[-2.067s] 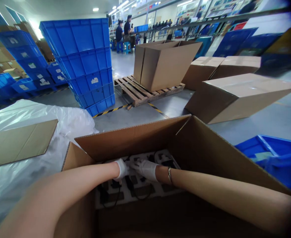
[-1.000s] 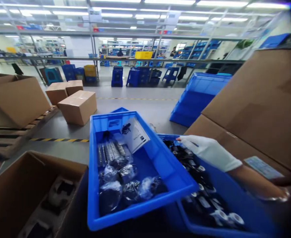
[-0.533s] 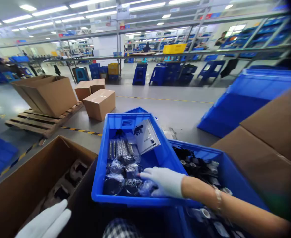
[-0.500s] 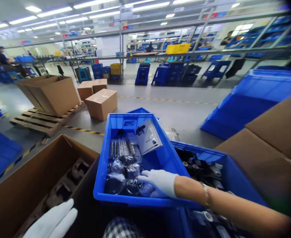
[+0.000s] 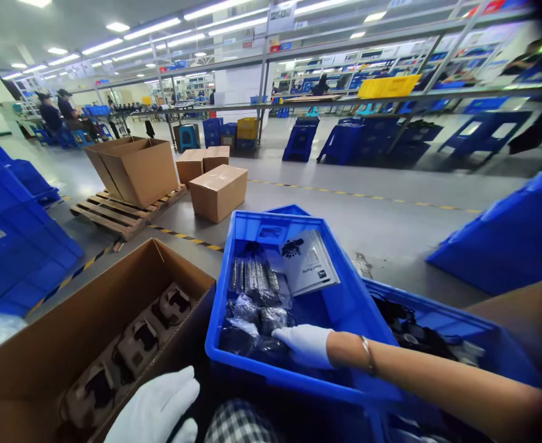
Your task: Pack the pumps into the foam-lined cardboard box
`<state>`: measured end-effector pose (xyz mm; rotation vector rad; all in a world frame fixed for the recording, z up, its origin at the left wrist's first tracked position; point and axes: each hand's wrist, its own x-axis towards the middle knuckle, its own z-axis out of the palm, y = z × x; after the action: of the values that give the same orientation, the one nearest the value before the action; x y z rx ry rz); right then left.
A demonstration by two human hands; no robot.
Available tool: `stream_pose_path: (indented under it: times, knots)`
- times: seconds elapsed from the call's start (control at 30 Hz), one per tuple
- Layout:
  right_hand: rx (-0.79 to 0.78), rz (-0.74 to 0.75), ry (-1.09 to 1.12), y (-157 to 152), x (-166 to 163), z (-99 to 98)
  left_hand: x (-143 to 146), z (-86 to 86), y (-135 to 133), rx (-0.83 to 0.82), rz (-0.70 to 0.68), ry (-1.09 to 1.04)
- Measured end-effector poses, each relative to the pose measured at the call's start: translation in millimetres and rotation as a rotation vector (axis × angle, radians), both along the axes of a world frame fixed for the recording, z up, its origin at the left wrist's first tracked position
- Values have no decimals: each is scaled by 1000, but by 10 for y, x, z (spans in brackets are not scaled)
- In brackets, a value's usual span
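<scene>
fingers (image 5: 282, 334) at the bagged parts (image 5: 273, 319)!

here's the right hand (image 5: 307, 346), gloved, down in the blue bin (image 5: 349, 307), fingertips right at those parts; whether they're clamped, can't tell. white booklets (image 5: 311, 263) lie just beyond, same bin. over to the left hand (image 5: 153, 406): fingers close together, thumb apart, beside the cardboard box (image 5: 90, 320), where dark pieces (image 5: 147, 337) sit in a pale insert (image 5: 132, 337).

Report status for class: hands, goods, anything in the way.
Left hand open near carton. Right hand in blue bin, at bagged parts, grip unclear. Booklets beyond, not touching either hand.
</scene>
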<state>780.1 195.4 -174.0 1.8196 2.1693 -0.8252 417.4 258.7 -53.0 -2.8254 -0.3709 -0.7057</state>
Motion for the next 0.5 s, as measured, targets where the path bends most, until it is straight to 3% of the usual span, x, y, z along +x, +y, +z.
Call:
stream_pose_path:
  times: [0.13,0.2,0.27,0.33,0.4,0.5]
  knots:
    - [-9,-43,81,6,90,340,525,181,107,-272,23,149]
    - [15,-97,155,1,130,529,976,164,218,-405,-13,401]
    - [40,-177,251,-8,193,711,1443,29,341,-428,36,728]
    - [73,-267,364,-24,281,871,1834,-201,441,-450,65,871]
    - [134,-339,497,-53,369,1007,2096,-458,497,-447,51,932]
    - [199,-512,617,-114,434,1182,2240,-725,517,-435,-18,908]
